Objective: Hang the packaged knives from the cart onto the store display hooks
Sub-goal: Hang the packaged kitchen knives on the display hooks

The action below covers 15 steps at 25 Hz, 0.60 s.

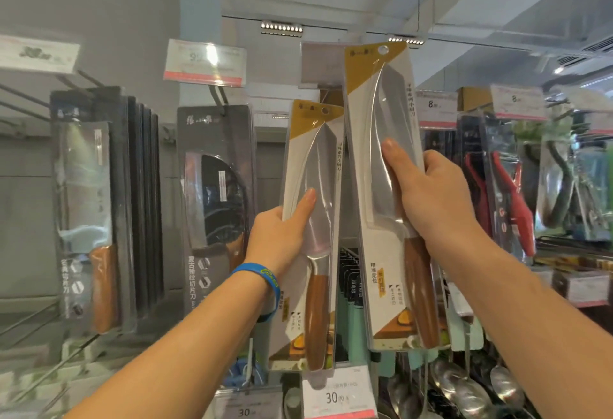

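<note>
A: At the far left of the display, dark cleaver packs (89, 219) hang in a row on hooks. A black single pack (215, 193) sits just beside them under a price tag (205, 62).

B: Next along, the left hand (282, 236), blue wristband (262, 281) at the wrist. Its fingers (305, 206) are curled round the left edge of the lower knife pack (311, 166), thumb flat on the clear blister.

A: Wood-handled knife sealed inside, blade up. Only a thin gap between that card and the black single pack.

B: Then the right hand (431, 199), gripping the right edge of the higher knife pack (381, 103) with its thumb across the blade window.

A: Its hang hole (383, 50) is up by a grey tag back (320, 65), and its left edge meets the lower knife pack's right edge. Whether either pack is on a hook, I can't tell.

B: Further right hang red-handled tools (510, 209), with steel ladles (464, 385) below.
</note>
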Tool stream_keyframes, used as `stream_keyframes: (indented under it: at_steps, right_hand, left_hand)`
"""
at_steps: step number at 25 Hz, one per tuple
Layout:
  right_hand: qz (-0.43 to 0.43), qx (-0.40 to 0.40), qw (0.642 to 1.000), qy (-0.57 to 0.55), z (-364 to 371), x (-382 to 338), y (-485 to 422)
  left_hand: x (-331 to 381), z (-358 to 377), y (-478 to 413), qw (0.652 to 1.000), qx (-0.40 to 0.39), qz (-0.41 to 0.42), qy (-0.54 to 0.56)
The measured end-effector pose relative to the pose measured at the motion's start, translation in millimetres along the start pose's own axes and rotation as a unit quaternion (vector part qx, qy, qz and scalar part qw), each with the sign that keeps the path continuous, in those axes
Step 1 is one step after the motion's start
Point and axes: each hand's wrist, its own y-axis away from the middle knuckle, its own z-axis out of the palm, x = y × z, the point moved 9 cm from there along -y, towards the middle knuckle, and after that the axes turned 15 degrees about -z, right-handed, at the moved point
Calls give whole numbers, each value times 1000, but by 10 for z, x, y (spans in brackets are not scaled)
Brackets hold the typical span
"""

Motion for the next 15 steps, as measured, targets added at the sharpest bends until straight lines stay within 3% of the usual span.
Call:
stream_keyframes:
  at_steps: [15]
  right_hand:
    - [38,-43,997,-54,176,197,78]
  left_hand:
    - [100,72,-70,995,13,20,-92]
